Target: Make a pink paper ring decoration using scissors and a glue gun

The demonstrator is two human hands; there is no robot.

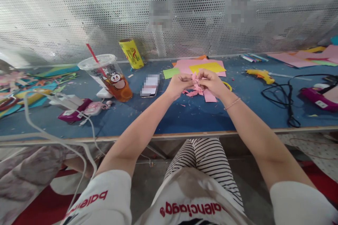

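Note:
Both hands meet above the blue table, pinching a small piece of pink paper (195, 81) between them. My left hand (180, 85) holds its left side with fingers closed, and my right hand (211, 81) grips the right side, fingertips bent together. Pink paper scraps (194, 93) lie just below the fingers. Behind the hands are pink sheets (185, 64), a yellow sheet (208, 67) and a green piece (171, 73). A roll of yellow tape (227, 85) is partly hidden by my right hand.
On the blue table (169, 123), a phone (150, 86), drink cup (113, 79) and yellow can (133, 54) stand or lie left. Cables and a purple power strip (75, 110) are farther left. Rightward are a yellow glue gun (261, 75), black cord (289, 102) and pens (254, 58).

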